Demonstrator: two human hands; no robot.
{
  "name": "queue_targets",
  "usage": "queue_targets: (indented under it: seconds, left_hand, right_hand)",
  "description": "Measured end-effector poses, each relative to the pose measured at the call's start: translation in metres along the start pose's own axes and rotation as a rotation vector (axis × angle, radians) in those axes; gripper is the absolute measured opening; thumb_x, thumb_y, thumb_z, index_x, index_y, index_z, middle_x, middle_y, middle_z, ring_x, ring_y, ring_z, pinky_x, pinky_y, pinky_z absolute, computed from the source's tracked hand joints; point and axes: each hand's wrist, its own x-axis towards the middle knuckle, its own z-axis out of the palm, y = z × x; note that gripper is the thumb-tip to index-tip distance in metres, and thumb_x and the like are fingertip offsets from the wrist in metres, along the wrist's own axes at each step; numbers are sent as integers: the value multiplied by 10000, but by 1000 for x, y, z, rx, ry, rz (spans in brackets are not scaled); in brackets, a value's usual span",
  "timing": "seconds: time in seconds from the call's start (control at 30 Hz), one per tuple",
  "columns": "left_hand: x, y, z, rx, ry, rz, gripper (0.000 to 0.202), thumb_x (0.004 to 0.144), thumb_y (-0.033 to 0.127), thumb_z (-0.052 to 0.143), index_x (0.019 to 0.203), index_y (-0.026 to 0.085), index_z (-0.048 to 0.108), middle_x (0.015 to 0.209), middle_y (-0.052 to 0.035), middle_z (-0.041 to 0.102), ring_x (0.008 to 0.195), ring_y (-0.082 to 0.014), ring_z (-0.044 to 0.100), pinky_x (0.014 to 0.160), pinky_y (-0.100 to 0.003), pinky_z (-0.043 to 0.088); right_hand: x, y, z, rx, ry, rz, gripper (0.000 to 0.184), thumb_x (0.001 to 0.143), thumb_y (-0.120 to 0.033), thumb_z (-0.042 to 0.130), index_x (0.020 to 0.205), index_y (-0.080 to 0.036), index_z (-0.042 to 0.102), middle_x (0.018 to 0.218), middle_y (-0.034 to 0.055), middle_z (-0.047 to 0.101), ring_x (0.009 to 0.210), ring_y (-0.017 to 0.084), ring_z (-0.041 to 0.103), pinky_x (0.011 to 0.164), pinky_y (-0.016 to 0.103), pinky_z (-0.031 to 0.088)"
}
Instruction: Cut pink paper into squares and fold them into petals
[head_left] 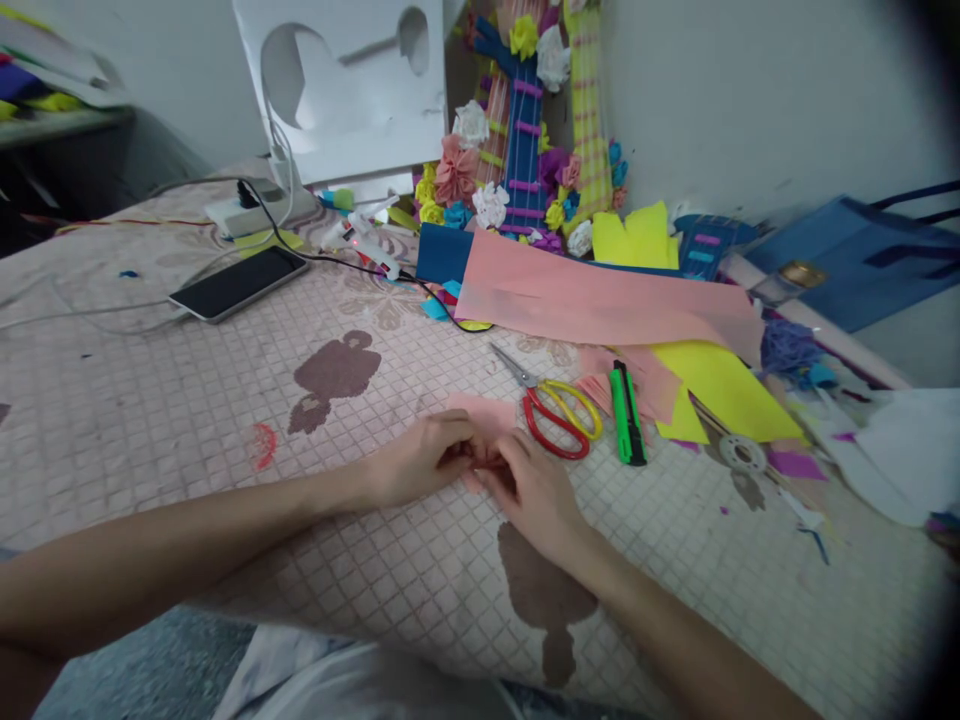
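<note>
A small pink sheet of paper is between my two hands, low over the patterned tablecloth. My left hand pinches it from the left with curled fingers. From the right, my right hand closes on the same piece, the fingertips of both hands almost meeting. Part of the paper is hidden under the fingers. Just beyond my right hand lie scissors with one red and one yellow handle, blades apart. Beside them is a green box cutter.
Long pink paper and yellow sheets lie across the back right. A glue gun, a phone and cables run along the back left. Decorated paper guitars and a white cut-out board stand against the wall.
</note>
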Motion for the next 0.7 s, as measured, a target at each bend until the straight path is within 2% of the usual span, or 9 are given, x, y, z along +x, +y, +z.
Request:
queue_targets:
  seconds: [0.07, 0.17, 0.3, 0.43, 0.57, 0.7]
  left_hand:
    - [-1, -4, -5, 36, 17, -26, 170, 736, 36, 506, 828, 149, 594, 830, -26, 613, 786, -129, 575, 697, -243, 467]
    - [-3, -15, -18, 161, 95, -121, 231, 690, 44, 535, 885, 150, 596, 862, -27, 599, 725, -116, 555, 643, -228, 453]
    - [-1, -26, -33, 245, 185, -221, 170, 738, 129, 527, 890, 148, 602, 857, -35, 599, 667, -103, 544, 612, -226, 452]
    - [7, -26, -33, 316, 237, -257, 198, 784, 197, 515, 963, 156, 587, 932, -52, 608, 675, -107, 569, 625, -244, 469]
    - [19, -21, -31, 397, 201, -325, 227, 766, 257, 589, 974, 167, 600, 1019, -75, 602, 764, -164, 602, 637, -277, 461]
    - [26, -22, -34, 363, 130, -354, 110, 730, 263, 616, 777, 164, 616, 828, -37, 619, 689, -148, 571, 587, -249, 409]
  right_hand:
    - [1, -2, 5, -75, -16, 43, 107, 863, -276, 551, 856, -210, 467, 873, 38, 558, 768, 195, 566, 594, 302, 444]
    - [1, -2, 6, -51, -24, 50, 134, 866, -290, 560, 898, -208, 459, 897, 40, 558, 788, 191, 578, 616, 301, 462]
    - [0, -1, 5, 28, -13, 33, 122, 863, -258, 566, 903, -215, 460, 900, 25, 564, 818, 177, 590, 654, 294, 477]
    - [1, 1, 5, 79, -7, 17, 101, 849, -212, 570, 886, -217, 475, 902, 19, 575, 809, 167, 597, 667, 294, 479]
    - [2, 1, 3, 167, 7, 2, 79, 845, -167, 556, 865, -219, 499, 864, 6, 582, 778, 147, 592, 683, 282, 474]
    - [1, 1, -3, 282, 81, -14, 40, 884, -192, 508, 853, -216, 520, 796, 2, 555, 702, 128, 543, 614, 249, 442]
